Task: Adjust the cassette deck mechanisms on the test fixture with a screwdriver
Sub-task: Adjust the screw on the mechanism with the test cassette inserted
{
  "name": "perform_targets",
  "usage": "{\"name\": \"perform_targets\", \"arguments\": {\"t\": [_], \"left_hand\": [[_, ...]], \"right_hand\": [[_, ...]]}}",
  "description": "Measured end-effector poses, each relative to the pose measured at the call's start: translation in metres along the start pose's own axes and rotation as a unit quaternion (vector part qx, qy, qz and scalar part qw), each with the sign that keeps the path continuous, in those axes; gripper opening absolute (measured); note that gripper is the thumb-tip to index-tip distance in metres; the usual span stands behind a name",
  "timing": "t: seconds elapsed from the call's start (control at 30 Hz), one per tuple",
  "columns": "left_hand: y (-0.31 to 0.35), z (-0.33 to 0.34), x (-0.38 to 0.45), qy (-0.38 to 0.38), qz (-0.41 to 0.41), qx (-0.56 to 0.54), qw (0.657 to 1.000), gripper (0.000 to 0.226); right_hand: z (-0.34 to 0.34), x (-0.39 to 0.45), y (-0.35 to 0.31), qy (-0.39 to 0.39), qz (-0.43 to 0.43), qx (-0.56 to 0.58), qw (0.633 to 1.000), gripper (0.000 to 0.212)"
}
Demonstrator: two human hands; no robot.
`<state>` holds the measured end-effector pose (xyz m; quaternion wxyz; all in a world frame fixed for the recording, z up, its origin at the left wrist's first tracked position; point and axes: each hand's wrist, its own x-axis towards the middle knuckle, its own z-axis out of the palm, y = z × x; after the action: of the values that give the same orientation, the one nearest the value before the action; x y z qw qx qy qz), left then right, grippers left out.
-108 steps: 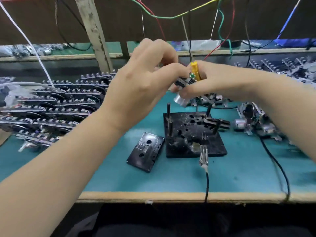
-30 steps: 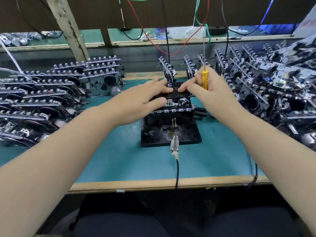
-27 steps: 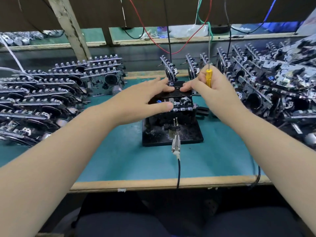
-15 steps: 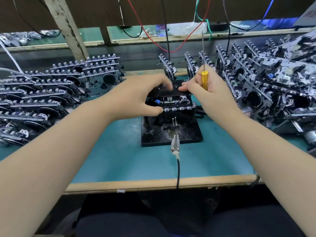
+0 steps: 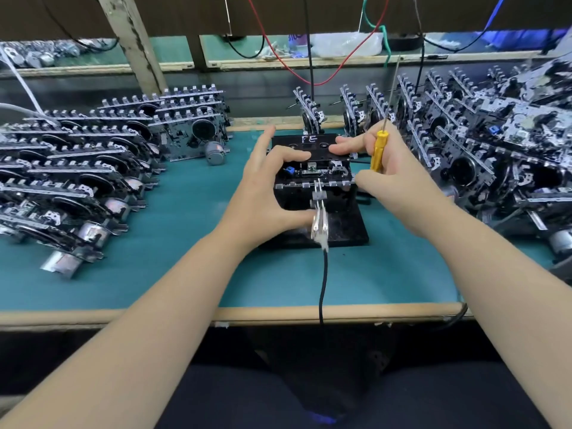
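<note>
A cassette deck mechanism (image 5: 312,176) sits on the black test fixture (image 5: 346,232) at the middle of the bench. A black cassette (image 5: 311,144) with white marks lies in its top. My left hand (image 5: 266,187) grips the deck's left side, index finger on the cassette and thumb low at the front beside the metal clip (image 5: 318,222). My right hand (image 5: 399,181) holds a yellow-handled screwdriver (image 5: 379,151) with its shaft pointing up and away from the deck. One right fingertip touches the cassette's right end.
Stacked deck mechanisms (image 5: 77,168) fill the bench's left side, and a denser pile (image 5: 483,144) crowds the right. A black cable (image 5: 323,283) runs from the clip over the front edge (image 5: 278,314). Red, green and black wires (image 5: 309,57) hang at the back.
The cassette now lies flat in the deck. My left thumb has dropped to the front by the clip, and its index finger rests on the cassette. The right hand stays with the screwdriver upright.
</note>
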<state>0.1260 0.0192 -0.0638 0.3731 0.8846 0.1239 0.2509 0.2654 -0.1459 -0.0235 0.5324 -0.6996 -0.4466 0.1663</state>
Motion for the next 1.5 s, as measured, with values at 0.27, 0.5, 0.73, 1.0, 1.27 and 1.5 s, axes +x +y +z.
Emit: {"name": "perform_targets", "arguments": {"t": [0.27, 0.5, 0.73, 1.0, 1.27, 1.5], "left_hand": [[0.001, 0.017, 0.000, 0.094, -0.002, -0.039, 0.995, 0.059], [0.005, 0.015, 0.001, 0.110, 0.017, -0.039, 0.993, 0.058], [-0.011, 0.020, -0.001, 0.113, 0.022, -0.075, 0.990, 0.059], [-0.002, 0.017, -0.006, 0.111, 0.010, -0.079, 0.991, 0.059], [-0.010, 0.014, -0.004, 0.089, 0.023, -0.048, 0.995, 0.064], [-0.007, 0.012, -0.005, 0.080, 0.027, -0.037, 0.996, 0.064]], "right_hand": [[0.004, -0.005, 0.000, 0.009, -0.002, -0.005, 1.000, 0.034], [0.007, -0.006, -0.006, 0.022, 0.009, -0.016, 1.000, 0.040], [0.008, -0.007, -0.002, 0.016, 0.041, 0.015, 0.999, 0.044], [0.003, -0.016, -0.002, 0.007, 0.045, -0.003, 0.999, 0.033], [-0.009, 0.002, 0.004, -0.059, 0.097, -0.015, 0.993, 0.042], [-0.018, -0.022, -0.020, 0.085, 0.045, -0.024, 0.995, 0.016]]}}
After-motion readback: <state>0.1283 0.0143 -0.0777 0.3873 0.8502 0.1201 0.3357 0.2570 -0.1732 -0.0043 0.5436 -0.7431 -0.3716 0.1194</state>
